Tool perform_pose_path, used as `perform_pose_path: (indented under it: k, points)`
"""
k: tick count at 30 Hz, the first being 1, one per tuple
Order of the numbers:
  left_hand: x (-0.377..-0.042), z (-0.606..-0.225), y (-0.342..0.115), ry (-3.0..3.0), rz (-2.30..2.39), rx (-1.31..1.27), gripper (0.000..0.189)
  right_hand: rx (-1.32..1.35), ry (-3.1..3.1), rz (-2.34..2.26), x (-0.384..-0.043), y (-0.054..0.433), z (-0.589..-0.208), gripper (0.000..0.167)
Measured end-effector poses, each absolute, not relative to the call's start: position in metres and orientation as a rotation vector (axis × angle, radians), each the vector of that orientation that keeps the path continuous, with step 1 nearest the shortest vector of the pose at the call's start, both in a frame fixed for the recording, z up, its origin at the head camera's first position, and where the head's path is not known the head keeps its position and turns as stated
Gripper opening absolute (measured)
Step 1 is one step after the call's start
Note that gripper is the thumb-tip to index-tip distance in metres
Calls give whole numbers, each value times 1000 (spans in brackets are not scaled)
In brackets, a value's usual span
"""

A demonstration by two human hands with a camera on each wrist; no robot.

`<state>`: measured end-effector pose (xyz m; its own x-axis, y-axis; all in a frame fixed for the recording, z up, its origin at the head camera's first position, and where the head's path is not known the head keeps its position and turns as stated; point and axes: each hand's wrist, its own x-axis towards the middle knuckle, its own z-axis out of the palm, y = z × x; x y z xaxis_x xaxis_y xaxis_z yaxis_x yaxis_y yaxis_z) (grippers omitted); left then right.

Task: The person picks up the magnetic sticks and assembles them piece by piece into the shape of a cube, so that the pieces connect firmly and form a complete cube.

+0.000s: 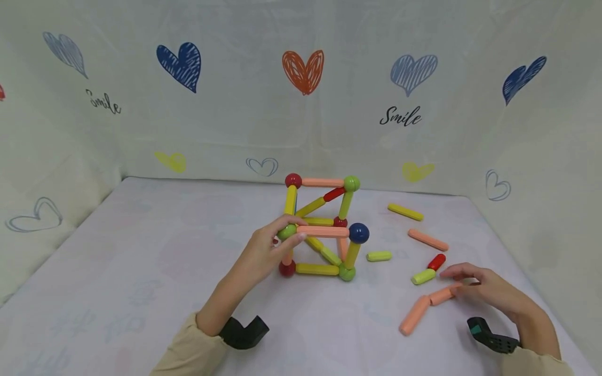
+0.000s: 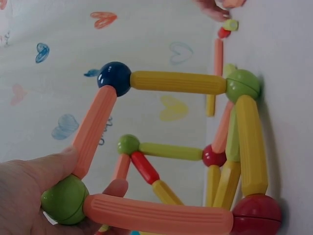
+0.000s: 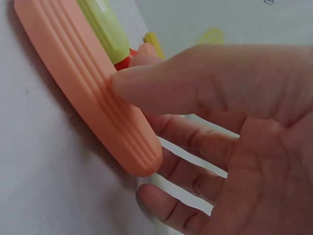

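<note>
A box-shaped frame of coloured sticks (image 1: 317,269) and balls stands at the middle of the table. My left hand (image 1: 265,248) grips its green corner ball (image 2: 64,199) at the near upper left, thumb against the salmon stick (image 1: 324,232) that runs to a dark blue ball (image 1: 359,233). Over on the right, my right hand (image 1: 494,292) has its fingers loosely bent beside a short salmon stick (image 1: 442,296). The thumb overlaps this stick in the right wrist view. A longer salmon stick (image 1: 415,315) meets its other end at an angle.
Just beyond the right hand lie a red stick (image 1: 437,261) and a light green stick (image 1: 423,277), end to end. Farther back are a salmon stick (image 1: 428,239) and a yellow stick (image 1: 405,211). Another short green stick (image 1: 379,256) lies right of the frame. A heart-printed cloth (image 1: 348,125) hangs behind.
</note>
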<state>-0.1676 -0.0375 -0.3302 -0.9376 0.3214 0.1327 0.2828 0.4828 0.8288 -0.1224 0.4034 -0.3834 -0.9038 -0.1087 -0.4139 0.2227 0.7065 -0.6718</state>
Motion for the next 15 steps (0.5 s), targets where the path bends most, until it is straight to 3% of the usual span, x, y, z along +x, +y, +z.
perform_pose_path:
  k: [15]
  points:
    - [-168,-331,-37,2674,1481,553,29,-24,2602,-933,-127,383,-387,34]
